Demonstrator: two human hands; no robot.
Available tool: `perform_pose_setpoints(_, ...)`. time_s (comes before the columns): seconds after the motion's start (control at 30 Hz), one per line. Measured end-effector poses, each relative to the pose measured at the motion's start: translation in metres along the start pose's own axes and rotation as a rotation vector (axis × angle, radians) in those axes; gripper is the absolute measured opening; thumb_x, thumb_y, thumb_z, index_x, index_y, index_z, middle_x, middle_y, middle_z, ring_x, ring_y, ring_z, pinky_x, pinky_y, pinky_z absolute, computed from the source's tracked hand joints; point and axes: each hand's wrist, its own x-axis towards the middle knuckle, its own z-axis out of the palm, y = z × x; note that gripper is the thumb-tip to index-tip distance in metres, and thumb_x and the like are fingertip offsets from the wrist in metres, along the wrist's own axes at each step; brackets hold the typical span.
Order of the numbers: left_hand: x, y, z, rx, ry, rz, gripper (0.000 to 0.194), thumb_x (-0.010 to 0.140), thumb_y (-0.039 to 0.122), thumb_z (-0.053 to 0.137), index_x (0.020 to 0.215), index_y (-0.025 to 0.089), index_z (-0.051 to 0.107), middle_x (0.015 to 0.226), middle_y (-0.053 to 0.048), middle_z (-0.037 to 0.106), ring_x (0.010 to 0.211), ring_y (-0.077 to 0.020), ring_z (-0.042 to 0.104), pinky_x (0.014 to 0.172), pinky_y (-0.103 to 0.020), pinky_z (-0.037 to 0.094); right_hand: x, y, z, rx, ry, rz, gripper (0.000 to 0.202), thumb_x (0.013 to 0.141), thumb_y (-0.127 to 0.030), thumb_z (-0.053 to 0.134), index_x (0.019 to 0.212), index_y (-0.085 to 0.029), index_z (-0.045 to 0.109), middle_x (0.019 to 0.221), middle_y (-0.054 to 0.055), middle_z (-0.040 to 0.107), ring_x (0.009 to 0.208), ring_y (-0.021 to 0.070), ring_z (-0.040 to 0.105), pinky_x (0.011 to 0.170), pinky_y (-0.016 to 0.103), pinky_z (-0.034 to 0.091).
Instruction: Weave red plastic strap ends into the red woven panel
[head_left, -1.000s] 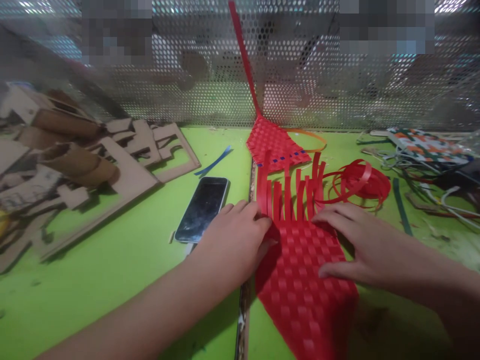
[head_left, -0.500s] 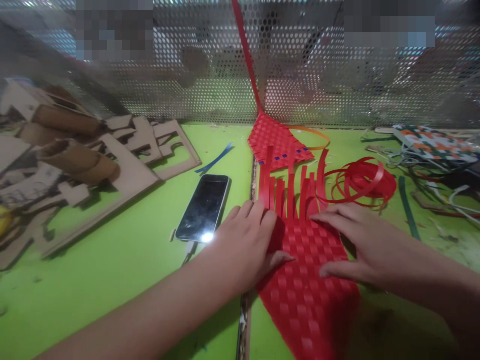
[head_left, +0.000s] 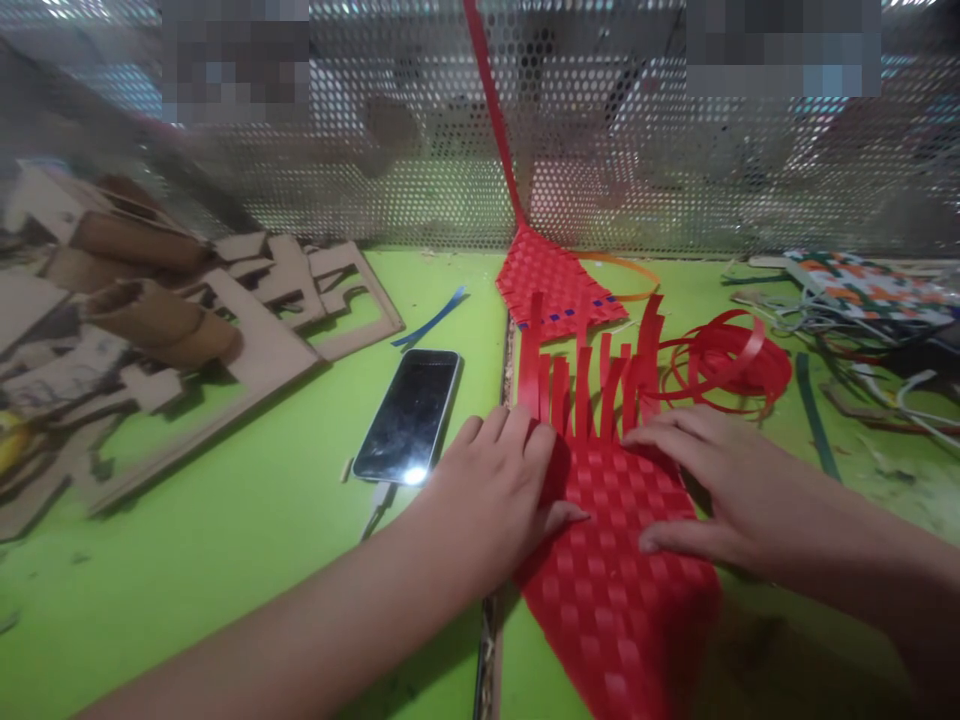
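A red woven piece (head_left: 615, 580) lies on the green table, with several loose red strips (head_left: 583, 395) sticking up at its far end. My left hand (head_left: 499, 490) rests on its left edge, thumb spread over the weave and fingers curved at the side. At the right edge, my right hand (head_left: 724, 490) has its thumb and fingers apart, fingertips touching the base of the strips. Beyond them lies a smaller red woven piece (head_left: 551, 280) with blue squares, and a coil of red strip (head_left: 739, 365) sits to the right.
A phone (head_left: 411, 415) with a cable lies left of my left hand. Cardboard pieces (head_left: 262, 350) and tubes fill the far left. A perforated metal screen (head_left: 420, 130) stands behind. Another woven piece (head_left: 870, 285) and white cords lie at the right.
The loose strips at the right of the far end have shifted slightly and spread differently near my right fingertips. Both hands are almost where they were.
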Motion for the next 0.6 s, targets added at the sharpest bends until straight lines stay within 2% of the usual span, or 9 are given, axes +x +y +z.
perform_pose_setpoints(0.1,-0.0007,-0.0019,0.0016,-0.050,0.026,-0.020,0.069,0.105,0.068,0.052,0.143,0.012,0.059,0.130,-0.019,0.063,0.116,-0.0378,0.060,0.100,-0.058,0.054,0.0004,0.0002,-0.0003,-0.016,0.003,-0.007,0.081,0.089,-0.070,0.073,0.156,-0.026,0.062,0.139,0.020,0.070,0.123,0.0446,0.067,0.099,0.063,0.057)
perform_pose_setpoints(0.2,-0.0009,-0.0024,0.0031,-0.079,0.052,-0.020,0.070,0.107,0.066,0.048,0.157,0.017,0.050,0.135,-0.019,0.061,0.122,-0.0396,0.058,0.103,-0.061,0.052,0.0002,0.0003,0.0000,-0.013,0.012,-0.015,0.079,0.089,-0.069,0.074,0.155,-0.027,0.063,0.139,0.019,0.069,0.122,0.0435,0.067,0.099,0.063,0.057)
perform_pose_setpoints(0.4,0.0007,-0.0023,0.0035,-0.145,0.043,0.001,0.050,0.108,0.060,0.050,0.139,0.023,0.063,0.130,-0.018,0.061,0.121,-0.0402,0.057,0.102,-0.061,0.052,-0.0007,-0.0001,0.0007,0.020,0.010,-0.005,0.073,0.087,-0.064,0.078,0.151,-0.031,0.067,0.137,0.017,0.069,0.119,0.0421,0.067,0.099,0.062,0.057)
perform_pose_setpoints(0.6,0.0024,-0.0032,0.0054,-0.191,0.043,-0.014,0.052,0.107,0.059,0.054,0.144,0.023,0.060,0.131,-0.019,0.058,0.120,-0.0396,0.057,0.103,-0.061,0.051,0.0015,-0.0018,0.0008,0.066,-0.012,0.036,0.070,0.085,-0.061,0.080,0.147,-0.030,0.070,0.138,0.017,0.070,0.122,0.0430,0.068,0.101,0.063,0.057)
